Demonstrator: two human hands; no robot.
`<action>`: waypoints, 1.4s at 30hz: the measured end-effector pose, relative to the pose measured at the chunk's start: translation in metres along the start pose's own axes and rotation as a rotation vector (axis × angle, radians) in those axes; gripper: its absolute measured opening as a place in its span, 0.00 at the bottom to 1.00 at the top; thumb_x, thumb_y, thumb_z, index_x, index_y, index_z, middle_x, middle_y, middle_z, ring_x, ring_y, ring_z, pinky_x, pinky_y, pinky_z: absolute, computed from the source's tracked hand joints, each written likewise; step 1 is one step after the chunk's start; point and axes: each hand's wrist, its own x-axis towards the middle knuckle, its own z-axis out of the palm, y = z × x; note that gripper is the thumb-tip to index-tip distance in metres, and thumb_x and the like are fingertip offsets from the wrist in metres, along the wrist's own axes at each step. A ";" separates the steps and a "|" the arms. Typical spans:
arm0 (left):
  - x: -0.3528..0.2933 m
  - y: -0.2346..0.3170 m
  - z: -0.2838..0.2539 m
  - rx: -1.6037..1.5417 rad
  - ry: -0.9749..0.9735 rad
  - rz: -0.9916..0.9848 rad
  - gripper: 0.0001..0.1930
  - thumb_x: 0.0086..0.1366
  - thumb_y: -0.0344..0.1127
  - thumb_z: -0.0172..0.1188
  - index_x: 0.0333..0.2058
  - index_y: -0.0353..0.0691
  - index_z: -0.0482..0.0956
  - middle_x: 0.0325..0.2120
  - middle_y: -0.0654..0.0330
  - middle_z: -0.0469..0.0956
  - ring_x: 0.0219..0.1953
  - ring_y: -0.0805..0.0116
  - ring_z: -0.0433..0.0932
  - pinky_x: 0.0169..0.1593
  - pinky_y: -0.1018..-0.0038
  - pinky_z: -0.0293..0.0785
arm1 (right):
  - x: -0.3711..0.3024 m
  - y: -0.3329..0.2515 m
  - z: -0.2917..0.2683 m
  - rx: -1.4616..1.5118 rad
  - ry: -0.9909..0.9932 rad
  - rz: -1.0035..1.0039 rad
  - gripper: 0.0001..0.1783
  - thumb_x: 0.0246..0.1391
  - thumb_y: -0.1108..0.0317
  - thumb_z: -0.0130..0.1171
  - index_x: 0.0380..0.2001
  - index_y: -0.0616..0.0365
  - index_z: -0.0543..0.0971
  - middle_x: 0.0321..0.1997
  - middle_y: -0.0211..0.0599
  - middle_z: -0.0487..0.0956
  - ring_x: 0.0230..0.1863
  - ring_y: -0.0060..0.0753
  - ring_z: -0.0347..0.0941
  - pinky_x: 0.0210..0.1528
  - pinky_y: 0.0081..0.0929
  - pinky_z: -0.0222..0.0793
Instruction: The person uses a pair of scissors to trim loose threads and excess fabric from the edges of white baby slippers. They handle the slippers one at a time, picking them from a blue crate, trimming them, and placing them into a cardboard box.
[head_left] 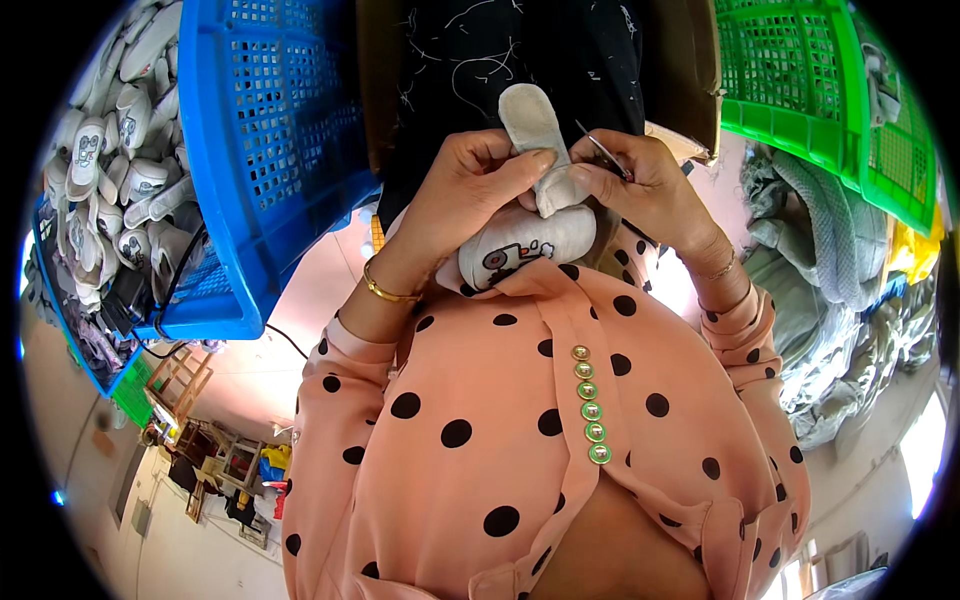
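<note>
My left hand [480, 180] is closed on a small cloth shoe, pinching its pale grey sole [532, 118] between thumb and fingers. The sole points away from me, and its lower end is folded where both thumbs meet. My right hand [640, 185] grips a thin pointed metal tool [602, 150], tip up and to the left; its fingertips also touch the folded edge. Below the hands a rounded white cloth piece [530, 243] with a printed cartoon vehicle rests against my polka-dot shirt. I cannot tell whether it joins the sole.
A blue plastic crate [275, 110] stands close on my left, with a heap of similar small shoes [120, 170] beyond it. On my right are a green crate [790, 75] and grey bundled fabric [815, 240]. Dark cloth with loose threads [470, 50] covers my lap.
</note>
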 end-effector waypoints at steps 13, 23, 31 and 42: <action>-0.004 0.002 0.014 -0.036 0.182 0.029 0.12 0.65 0.38 0.62 0.28 0.35 0.84 0.21 0.62 0.80 0.23 0.81 0.77 0.28 0.85 0.72 | -0.017 -0.032 -0.010 -1.018 0.114 -0.409 0.25 0.55 0.42 0.58 0.26 0.55 0.71 0.15 0.30 0.73 0.17 0.33 0.72 0.18 0.28 0.65; -0.006 0.006 0.017 -0.005 0.212 0.003 0.13 0.64 0.37 0.63 0.23 0.35 0.81 0.18 0.62 0.79 0.21 0.82 0.76 0.25 0.85 0.70 | -0.011 -0.045 -0.009 -1.161 0.045 -0.397 0.24 0.57 0.43 0.56 0.23 0.53 0.72 0.13 0.28 0.71 0.17 0.30 0.73 0.19 0.26 0.63; -0.004 0.002 0.019 0.027 0.222 0.018 0.13 0.64 0.37 0.63 0.24 0.35 0.82 0.18 0.62 0.78 0.20 0.82 0.75 0.24 0.85 0.70 | -0.008 -0.067 -0.010 -1.348 -0.036 -0.433 0.23 0.57 0.45 0.56 0.21 0.52 0.72 0.12 0.30 0.72 0.16 0.32 0.73 0.20 0.28 0.64; -0.006 0.005 0.015 -0.067 0.142 0.013 0.15 0.67 0.42 0.62 0.30 0.34 0.83 0.23 0.63 0.80 0.26 0.82 0.76 0.31 0.86 0.72 | 0.009 -0.028 -0.034 -0.389 0.082 -0.094 0.23 0.59 0.49 0.60 0.30 0.64 0.77 0.18 0.38 0.76 0.20 0.31 0.74 0.24 0.29 0.68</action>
